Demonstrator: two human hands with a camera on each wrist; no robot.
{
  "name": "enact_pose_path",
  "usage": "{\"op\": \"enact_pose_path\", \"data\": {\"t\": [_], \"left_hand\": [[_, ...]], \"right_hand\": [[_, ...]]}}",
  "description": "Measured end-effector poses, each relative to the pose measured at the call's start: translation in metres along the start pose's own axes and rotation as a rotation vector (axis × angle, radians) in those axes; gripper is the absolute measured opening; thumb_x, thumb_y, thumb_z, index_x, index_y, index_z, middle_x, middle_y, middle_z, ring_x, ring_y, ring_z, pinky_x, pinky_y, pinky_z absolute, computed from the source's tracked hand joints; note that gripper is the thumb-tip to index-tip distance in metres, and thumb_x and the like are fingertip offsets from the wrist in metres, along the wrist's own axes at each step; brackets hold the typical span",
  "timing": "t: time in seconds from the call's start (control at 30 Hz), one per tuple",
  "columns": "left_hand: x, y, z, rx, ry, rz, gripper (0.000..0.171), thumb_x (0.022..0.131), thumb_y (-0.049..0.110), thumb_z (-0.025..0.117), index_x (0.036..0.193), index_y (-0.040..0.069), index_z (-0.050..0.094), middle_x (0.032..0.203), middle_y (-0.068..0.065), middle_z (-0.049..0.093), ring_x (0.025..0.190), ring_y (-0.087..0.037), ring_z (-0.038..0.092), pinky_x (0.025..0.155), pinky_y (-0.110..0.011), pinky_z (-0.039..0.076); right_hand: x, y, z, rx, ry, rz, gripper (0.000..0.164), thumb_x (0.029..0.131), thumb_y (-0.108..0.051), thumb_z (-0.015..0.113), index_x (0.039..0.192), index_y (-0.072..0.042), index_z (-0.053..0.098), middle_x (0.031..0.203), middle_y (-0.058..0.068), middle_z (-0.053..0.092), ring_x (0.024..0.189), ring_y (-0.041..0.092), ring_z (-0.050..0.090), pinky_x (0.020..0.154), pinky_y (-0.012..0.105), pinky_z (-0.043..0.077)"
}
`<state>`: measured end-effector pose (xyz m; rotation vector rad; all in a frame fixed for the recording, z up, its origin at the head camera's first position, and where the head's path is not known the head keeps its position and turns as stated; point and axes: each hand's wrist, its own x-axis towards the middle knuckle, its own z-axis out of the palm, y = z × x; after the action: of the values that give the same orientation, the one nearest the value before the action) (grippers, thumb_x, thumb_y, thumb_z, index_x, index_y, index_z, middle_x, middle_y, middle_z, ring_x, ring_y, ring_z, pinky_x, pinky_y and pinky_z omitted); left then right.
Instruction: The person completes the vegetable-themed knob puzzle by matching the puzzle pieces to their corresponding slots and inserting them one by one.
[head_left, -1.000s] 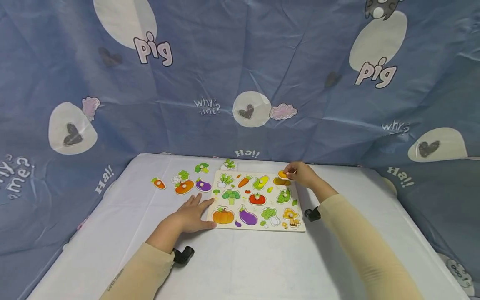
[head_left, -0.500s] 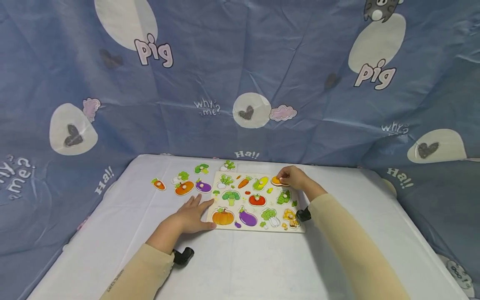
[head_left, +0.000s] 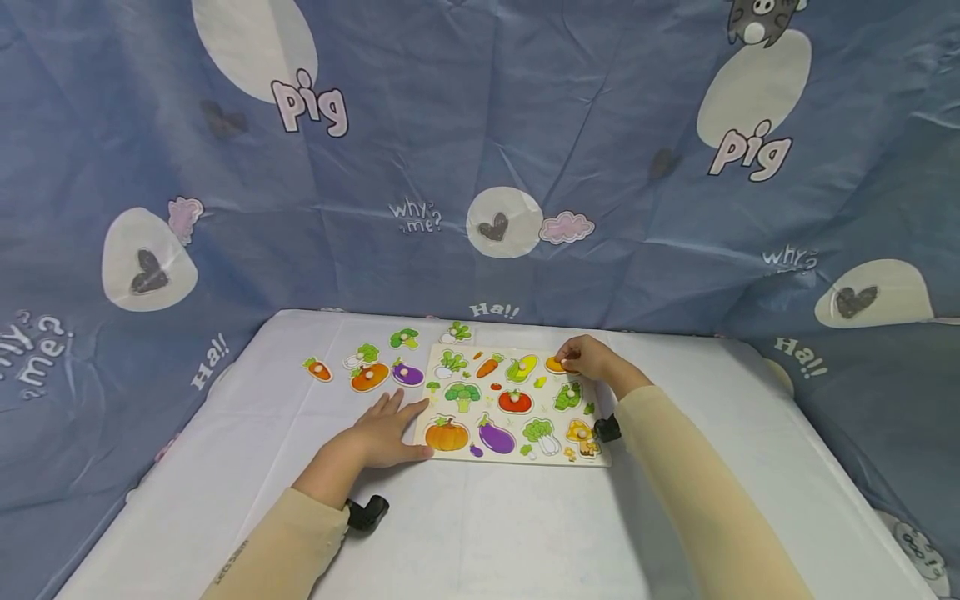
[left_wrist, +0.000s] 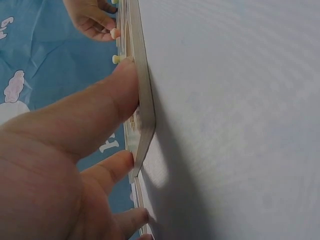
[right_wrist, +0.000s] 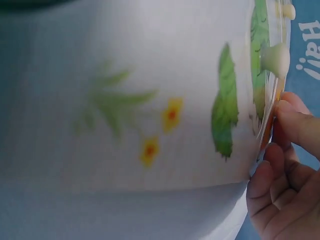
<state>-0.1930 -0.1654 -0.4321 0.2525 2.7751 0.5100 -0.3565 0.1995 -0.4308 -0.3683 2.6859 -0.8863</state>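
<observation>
A wooden vegetable puzzle board (head_left: 551, 461) lies on the white table. At its far right corner my right hand (head_left: 596, 360) pinches an orange puzzle piece (head_left: 553, 365) over its matching spot. In the right wrist view, the thumb and fingers of that hand (right_wrist: 287, 165) are at the board's edge, just past a knobbed green piece (right_wrist: 260, 60); they hide much of the orange one. My left hand (head_left: 384, 432) rests on the board's left edge with spread fingers. The left wrist view shows its thumb (left_wrist: 107, 100) touching the board's side (left_wrist: 145, 75).
Left of the board lie loose knobbed pieces: a carrot (head_left: 318, 369), a pumpkin (head_left: 370, 377), an eggplant (head_left: 407, 373), a cabbage (head_left: 362, 357) and a broccoli (head_left: 404, 337). A radish piece (head_left: 455, 332) lies behind the board. A printed blue cloth (head_left: 420, 275) hangs behind the table.
My right hand moved left and slightly down with the orange piece, then shifted a touch to the right over the board's corner. The left hand stayed where it was.
</observation>
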Motion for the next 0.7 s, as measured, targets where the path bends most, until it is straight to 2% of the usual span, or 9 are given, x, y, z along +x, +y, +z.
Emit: {"op": "enact_pose_path", "data": {"t": [0.23, 0.47, 0.7], "left_hand": [[0.001, 0.000, 0.001, -0.002, -0.001, -0.004, 0.087, 0.084, 0.054, 0.074, 0.155, 0.018, 0.040, 0.162, -0.028, 0.017, 0.148, -0.051, 0.011, 0.116, -0.067, 0.014], [0.004, 0.000, 0.001, -0.005, 0.000, -0.009, 0.086, 0.084, 0.052, 0.074, 0.155, 0.018, 0.040, 0.162, -0.028, 0.017, 0.148, -0.050, 0.011, 0.116, -0.067, 0.014], [0.004, 0.000, 0.002, 0.003, -0.006, -0.012, 0.087, 0.084, 0.053, 0.074, 0.156, 0.018, 0.038, 0.162, -0.027, 0.016, 0.149, -0.050, 0.010, 0.117, -0.065, 0.013]], "right_hand": [[0.000, 0.002, 0.000, -0.009, -0.001, 0.013, 0.010, 0.098, -0.005, 0.063, 0.104, -0.003, 0.071, 0.100, 0.007, 0.068, 0.091, 0.020, 0.055, 0.089, 0.034, 0.046], [-0.003, 0.002, -0.003, -0.041, -0.019, -0.013, 0.010, 0.099, -0.009, 0.063, 0.105, -0.005, 0.070, 0.100, 0.008, 0.064, 0.092, 0.022, 0.053, 0.088, 0.038, 0.042], [-0.013, -0.002, -0.010, -0.031, -0.062, -0.058, 0.015, 0.099, -0.012, 0.063, 0.111, -0.007, 0.069, 0.100, 0.009, 0.066, 0.091, 0.021, 0.056, 0.083, 0.036, 0.048]]}}
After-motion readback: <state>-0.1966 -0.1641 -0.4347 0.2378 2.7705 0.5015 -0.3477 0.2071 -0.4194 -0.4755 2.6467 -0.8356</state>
